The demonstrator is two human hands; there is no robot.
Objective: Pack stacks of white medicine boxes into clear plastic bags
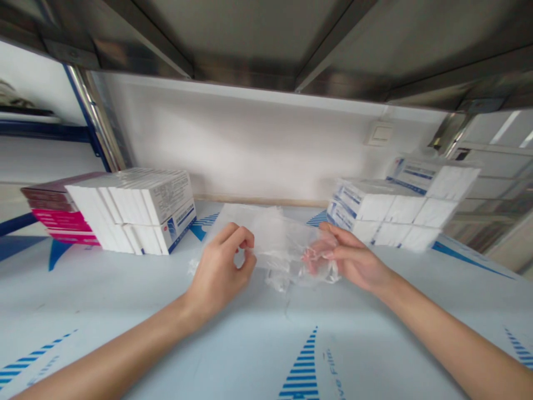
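Observation:
A crumpled clear plastic bag (272,236) lies spread on the film-covered surface, in front of the wall. My right hand (353,258) has the bag's right end between thumb and fingers, and some of its fingers show through the clear film. Over the bag's left part is my left hand (225,264), its fingers curled in and the thumb bent close to the index fingertip. Whether film is caught between those fingertips I cannot tell.
White boxes (137,211) stand packed in two layers at left, beside magenta boxes (64,214). More white boxes (400,208) are stacked at right. A metal shelf (250,44) hangs low overhead, with posts (97,119) at both sides. The wall carries a switch (380,134).

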